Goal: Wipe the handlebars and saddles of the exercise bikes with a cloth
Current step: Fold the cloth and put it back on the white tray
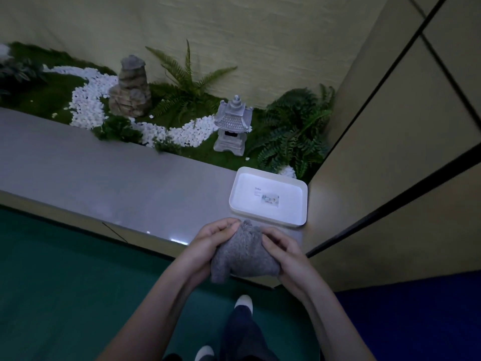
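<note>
**Cloth in both hands, no bike in view yet**

The grey fluffy cloth [244,256] is bunched between both hands just above the near edge of the grey worktop [104,173]. The left hand [213,241] pinches its upper edge with curled fingers, and the right hand [281,248] grips its other side. The step looks like readying the cloth. It would pay to fold it into a flat pad with a clean face outward, so it sits firmly in one palm and wraps well round a handlebar. No handlebars or saddles are visible, so the wiping itself appears not yet begun.

A white tray [286,207] sits on the worktop just beyond the hands. Behind the worktop lies a small decorative garden: white pebbles [88,100], a layered rock [131,87], a stone lantern [233,126] and ferns [294,126]. The light is dim, and the floor [65,282] is green.
</note>
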`<state>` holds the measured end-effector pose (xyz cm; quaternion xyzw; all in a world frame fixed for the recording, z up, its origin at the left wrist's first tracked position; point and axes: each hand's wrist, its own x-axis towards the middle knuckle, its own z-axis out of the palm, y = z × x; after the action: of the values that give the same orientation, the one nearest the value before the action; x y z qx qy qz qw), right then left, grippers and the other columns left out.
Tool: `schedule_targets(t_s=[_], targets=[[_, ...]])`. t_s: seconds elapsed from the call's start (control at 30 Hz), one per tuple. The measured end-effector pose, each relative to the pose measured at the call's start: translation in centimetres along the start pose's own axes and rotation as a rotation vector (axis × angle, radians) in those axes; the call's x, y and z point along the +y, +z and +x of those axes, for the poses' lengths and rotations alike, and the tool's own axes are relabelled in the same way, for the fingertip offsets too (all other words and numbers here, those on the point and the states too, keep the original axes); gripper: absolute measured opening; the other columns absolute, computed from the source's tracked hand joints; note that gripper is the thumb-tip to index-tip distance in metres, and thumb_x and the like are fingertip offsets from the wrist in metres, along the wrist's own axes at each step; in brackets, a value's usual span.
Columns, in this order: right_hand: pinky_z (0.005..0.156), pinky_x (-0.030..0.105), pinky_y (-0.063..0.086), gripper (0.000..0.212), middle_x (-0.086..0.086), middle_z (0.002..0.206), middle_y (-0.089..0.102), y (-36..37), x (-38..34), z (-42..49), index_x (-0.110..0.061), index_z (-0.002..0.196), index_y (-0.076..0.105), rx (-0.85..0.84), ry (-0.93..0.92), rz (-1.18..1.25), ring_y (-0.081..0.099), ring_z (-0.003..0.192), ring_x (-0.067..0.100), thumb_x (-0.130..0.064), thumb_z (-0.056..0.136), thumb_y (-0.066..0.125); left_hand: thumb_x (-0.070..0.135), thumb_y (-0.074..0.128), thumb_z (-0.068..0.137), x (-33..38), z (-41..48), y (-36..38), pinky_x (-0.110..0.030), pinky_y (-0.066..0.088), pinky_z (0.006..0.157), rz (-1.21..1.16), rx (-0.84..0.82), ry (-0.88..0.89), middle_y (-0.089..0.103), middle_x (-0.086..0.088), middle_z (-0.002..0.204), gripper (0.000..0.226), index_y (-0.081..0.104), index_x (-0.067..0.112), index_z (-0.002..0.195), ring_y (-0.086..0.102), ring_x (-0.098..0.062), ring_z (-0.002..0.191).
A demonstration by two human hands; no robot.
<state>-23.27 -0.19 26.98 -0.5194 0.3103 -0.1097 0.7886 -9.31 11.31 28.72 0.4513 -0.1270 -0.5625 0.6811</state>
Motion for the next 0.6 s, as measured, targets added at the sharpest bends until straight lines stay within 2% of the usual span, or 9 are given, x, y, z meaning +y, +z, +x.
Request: schedule_targets(t_s=[0.1, 0.2, 0.3, 0.4, 0.47, 0.53, 0.6], targets=[[0.074, 0.025, 0.053, 0.034, 0.009, 0.108, 0.068, -1.9, -0.8, 1.9, -0.003, 0.106, 0.065, -0.007, -0.018, 0.062, 0.064, 0.100, 0.016, -0.024, 0.079, 0.066, 0.017, 0.055, 0.085, 0.6, 3.1, 0.5, -0.021, 0.052, 0.067, -0.017, 0.029, 0.008, 0.067, -0.008, 0.080, 0.017, 0.070, 0.008, 0.084, 0.063, -0.014, 0.073], [0.077, 0.024, 0.051, 0.021, 0.007, 0.095, 0.069, -3.3, -2.0, 4.0, 0.001, 0.096, 0.066, 0.077, -0.116, 0.019, 0.063, 0.093, 0.015, -0.013, 0.080, 0.064, 0.019, 0.058, 0.082, 0.9, 5.9, 1.0, -0.021, 0.053, 0.066, -0.013, 0.099, 0.017, 0.069, -0.009, 0.082, 0.019, 0.066, 0.003, 0.089, 0.064, -0.015, 0.074], [0.073, 0.027, 0.052, 0.004, 0.007, 0.078, 0.068, -4.4, -2.9, 6.1, 0.004, 0.080, 0.066, 0.205, -0.170, -0.089, 0.063, 0.079, 0.015, 0.001, 0.083, 0.064, 0.021, 0.059, 0.081, 0.9, 8.4, 1.3, -0.023, 0.053, 0.072, -0.008, 0.183, 0.037, 0.069, -0.010, 0.097, 0.025, 0.064, 0.001, 0.096, 0.065, -0.017, 0.084], [0.067, 0.025, 0.052, 0.010, 0.004, 0.072, 0.068, -5.1, -3.8, 7.9, 0.001, 0.076, 0.065, 0.288, -0.180, -0.132, 0.064, 0.073, 0.013, -0.003, 0.084, 0.065, 0.024, 0.061, 0.086, 0.8, 10.0, 1.4, -0.025, 0.053, 0.067, 0.094, 0.225, 0.060, 0.064, -0.012, 0.102, 0.020, 0.064, 0.013, 0.103, 0.063, -0.018, 0.086], [0.067, 0.025, 0.052, 0.010, 0.002, 0.072, 0.068, -5.3, -4.2, 8.9, -0.002, 0.076, 0.065, 0.309, -0.169, -0.128, 0.064, 0.073, 0.012, -0.006, 0.085, 0.066, 0.027, 0.070, 0.083, 0.8, 10.5, 1.3, -0.025, 0.052, 0.066, 0.159, 0.201, 0.060, 0.063, -0.012, 0.107, 0.026, 0.063, 0.020, 0.107, 0.063, -0.018, 0.090], [0.064, 0.022, 0.051, 0.012, -0.001, 0.068, 0.067, -5.6, -4.7, 9.8, -0.005, 0.073, 0.063, 0.315, -0.164, -0.118, 0.064, 0.071, 0.009, -0.006, 0.085, 0.066, 0.025, 0.077, 0.076, 0.9, 11.3, 1.2, -0.025, 0.052, 0.072, 0.236, 0.203, 0.071, 0.062, -0.003, 0.119, 0.029, 0.065, 0.021, 0.103, 0.064, -0.015, 0.100], [0.062, 0.018, 0.050, 0.014, -0.004, 0.065, 0.066, -5.9, -5.2, 10.5, -0.005, 0.072, 0.062, 0.297, -0.174, -0.144, 0.063, 0.068, 0.005, -0.004, 0.085, 0.065, 0.021, 0.077, 0.076, 1.3, 12.2, 0.9, -0.025, 0.053, 0.072, 0.333, 0.255, 0.069, 0.060, 0.001, 0.124, 0.020, 0.069, 0.021, 0.095, 0.063, -0.017, 0.105]])
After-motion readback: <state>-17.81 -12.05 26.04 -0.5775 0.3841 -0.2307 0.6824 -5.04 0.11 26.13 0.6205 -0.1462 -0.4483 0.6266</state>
